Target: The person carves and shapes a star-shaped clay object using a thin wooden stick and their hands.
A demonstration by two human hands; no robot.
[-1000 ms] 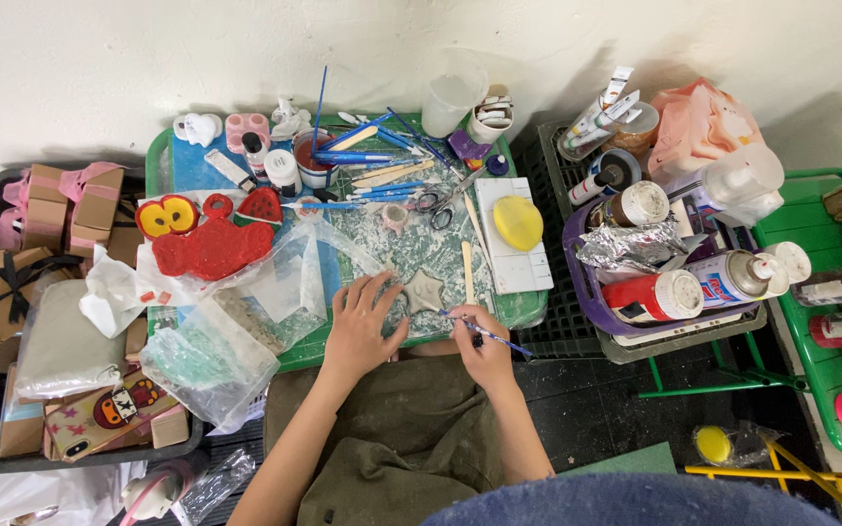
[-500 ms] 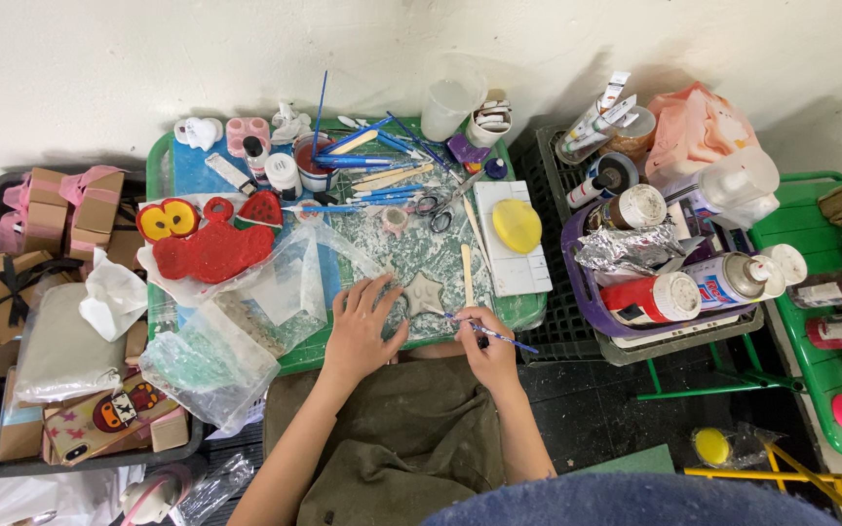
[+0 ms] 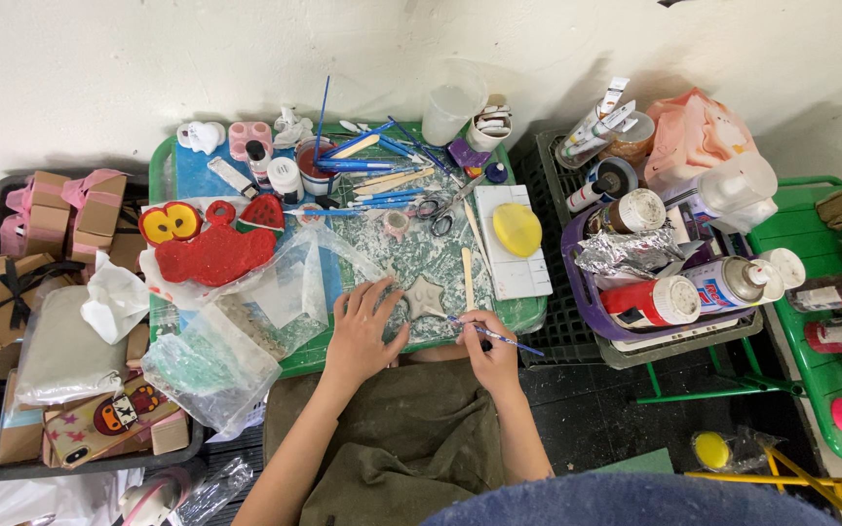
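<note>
A pale, matte clay star (image 3: 427, 297) lies on the paint-crusted green worktop (image 3: 163, 161), just beside the left hand (image 3: 361, 331), which rests flat with fingers spread, holding nothing. The right hand (image 3: 490, 349) pinches a thin blue brush (image 3: 495, 336), its tip near the star. Further back lie scissors (image 3: 438, 208), a round yellow sponge (image 3: 516, 229) on a white block and a rough red crab shape (image 3: 212, 255). A purple basket (image 3: 577, 282) at right holds spray cans and crumpled foil. Behind is a white wall.
</note>
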